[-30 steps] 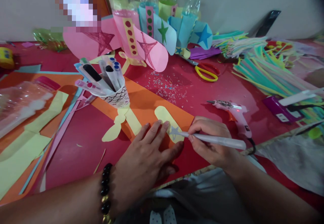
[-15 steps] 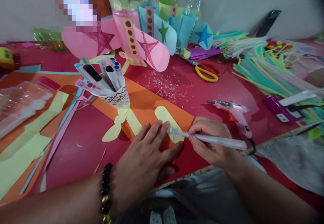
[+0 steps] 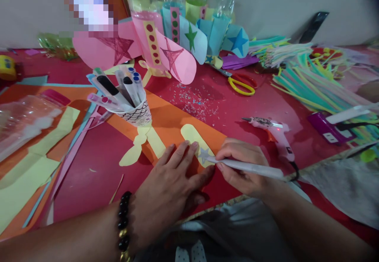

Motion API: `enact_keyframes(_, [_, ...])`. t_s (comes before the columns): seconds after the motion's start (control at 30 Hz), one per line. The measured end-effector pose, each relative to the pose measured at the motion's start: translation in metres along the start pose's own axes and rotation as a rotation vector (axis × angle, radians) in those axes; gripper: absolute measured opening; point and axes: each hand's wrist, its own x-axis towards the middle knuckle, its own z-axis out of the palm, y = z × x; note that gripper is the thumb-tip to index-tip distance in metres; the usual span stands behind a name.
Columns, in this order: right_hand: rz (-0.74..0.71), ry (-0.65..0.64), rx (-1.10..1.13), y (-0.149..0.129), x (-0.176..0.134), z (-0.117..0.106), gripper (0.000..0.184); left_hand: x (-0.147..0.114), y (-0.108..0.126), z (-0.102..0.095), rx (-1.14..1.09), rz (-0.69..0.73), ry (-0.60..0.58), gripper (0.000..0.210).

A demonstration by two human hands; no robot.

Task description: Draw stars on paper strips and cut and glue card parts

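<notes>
Your left hand (image 3: 171,183) lies flat and open, fingers spread, pressing down a yellow paper strip (image 3: 194,140) that rests on an orange sheet (image 3: 171,121) on the red bench (image 3: 231,104). Your right hand (image 3: 242,167) is curled closed around a white marker (image 3: 248,167), its tip touching a small grey-blue star (image 3: 203,154) drawn on the strip's near end, just beside your left fingertips.

Behind the strip stands a paper cup with a scale pattern (image 3: 134,114), holding several markers (image 3: 118,90) that lean out to the left, caps up. At the far left a clear plastic bottle (image 3: 26,117) lies on its side; what it contains cannot be made out. At the back stand bottles wrapped in pink and blue paper with stars (image 3: 174,44).

A pink hot-glue gun (image 3: 275,133) lies just beyond your right hand. Yellow-handled scissors (image 3: 239,84) rest farther back, and bundles of paper strips (image 3: 310,80) lie to the right.
</notes>
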Motion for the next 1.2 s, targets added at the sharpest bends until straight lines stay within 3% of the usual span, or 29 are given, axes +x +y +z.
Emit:
enact_keyframes(0.2, [0.004, -0.038, 0.021, -0.003, 0.0002, -0.0015, 0.011, -0.0008, 0.0002, 0.0, -0.002, -0.007, -0.001, 0.055])
enact_keyframes(0.73, [0.019, 0.008, 0.001, -0.002, -0.001, -0.0015, 0.008, -0.0002, -0.0003, 0.0007, -0.015, 0.0, -0.042, 0.052])
enact_keyframes(1.2, [-0.009, 0.011, 0.037, -0.0014, 0.0003, 0.0, 0.006, -0.0009, -0.001, 0.0025, 0.01, 0.01, 0.004, 0.057])
